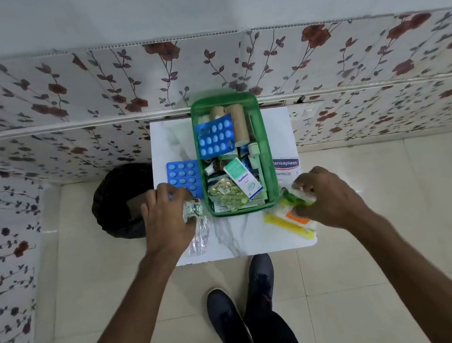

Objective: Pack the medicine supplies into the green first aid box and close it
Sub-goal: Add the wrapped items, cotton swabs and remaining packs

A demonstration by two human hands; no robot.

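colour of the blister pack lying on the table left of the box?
Blue blister pack, pale round tablets; head view.

Two blue blister packs [215, 136] [184, 179], two hands [166, 215] [326, 199]

Left hand [166, 215] grips silver blister strips [194, 213]; right hand [324, 196] holds green packet [296, 198]; green box [263, 146] open between

White marble table [239, 235] bears green box [263, 146], blue blister strip [184, 175], Hansaplast packet [287, 168]
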